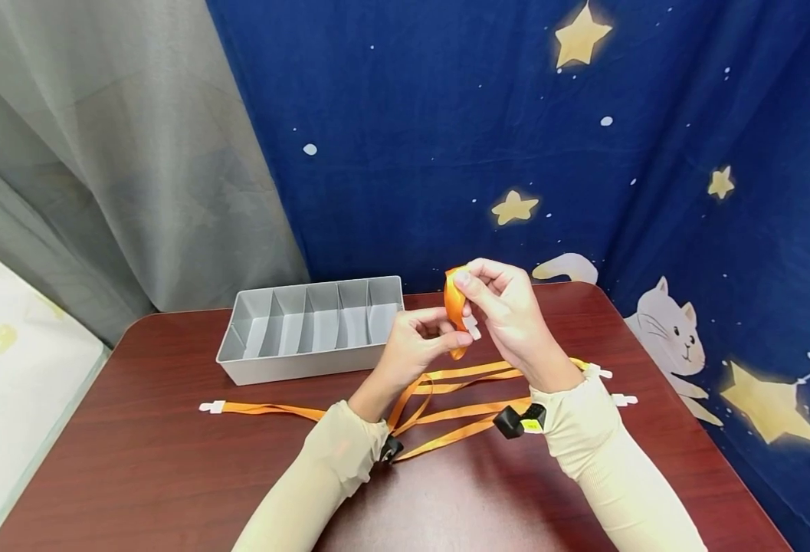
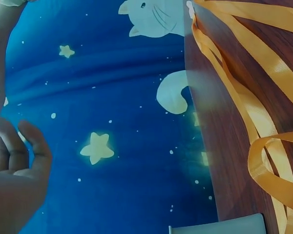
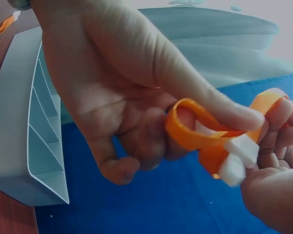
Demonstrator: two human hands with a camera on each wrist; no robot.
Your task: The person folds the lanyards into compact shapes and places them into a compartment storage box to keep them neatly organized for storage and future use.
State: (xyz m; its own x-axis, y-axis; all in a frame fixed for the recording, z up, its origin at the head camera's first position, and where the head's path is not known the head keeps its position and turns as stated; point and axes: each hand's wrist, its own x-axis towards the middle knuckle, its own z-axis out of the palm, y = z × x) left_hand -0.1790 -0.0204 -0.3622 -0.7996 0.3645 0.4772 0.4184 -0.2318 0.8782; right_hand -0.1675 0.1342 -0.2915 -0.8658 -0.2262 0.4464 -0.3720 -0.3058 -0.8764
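Above the table, both hands hold an orange lanyard folded into a small bundle. The right hand pinches its upper part between thumb and fingers. Lower down, the left hand pinches the strap. In the right wrist view a loop of strap curls around a fingertip of the right hand, and white plastic clips hang beside the thumb. The left hand grips the far end there. In the left wrist view the left hand shows only at the edge, its hold mostly out of frame.
A grey tray with several compartments stands behind and left of the hands. Several orange lanyards lie stretched across the brown table under the forearms, with white clips at their ends. Curtains hang behind the table.
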